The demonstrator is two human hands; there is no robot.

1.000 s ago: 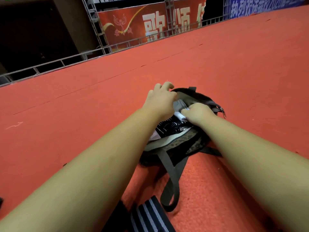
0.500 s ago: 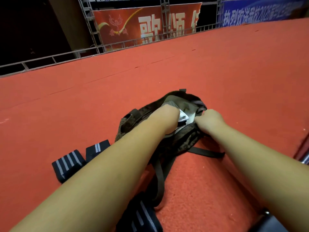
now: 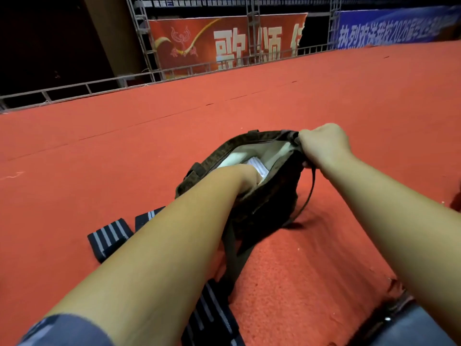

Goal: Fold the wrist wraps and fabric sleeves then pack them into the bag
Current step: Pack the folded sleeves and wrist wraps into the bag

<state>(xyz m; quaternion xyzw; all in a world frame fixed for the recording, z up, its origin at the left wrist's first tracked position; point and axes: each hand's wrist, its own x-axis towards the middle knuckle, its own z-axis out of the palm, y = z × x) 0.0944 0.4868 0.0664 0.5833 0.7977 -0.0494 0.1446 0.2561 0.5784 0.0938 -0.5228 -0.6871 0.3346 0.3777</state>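
On coarse red carpet (image 3: 324,270), limp cloth bag (image 3: 272,196).

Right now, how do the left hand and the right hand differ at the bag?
The left hand is plunged into the open mouth of the bag, while the right hand is outside, at its far rim. The left hand's fingers are hidden inside, so its grip cannot be told; the right hand's fingers are plainly curled round the rim. Both are bare and touch the same bag.

Dark bag (image 3: 269,196) gaping, white fabric (image 3: 257,166) inside; folded striped wraps (image 3: 109,237) just left.
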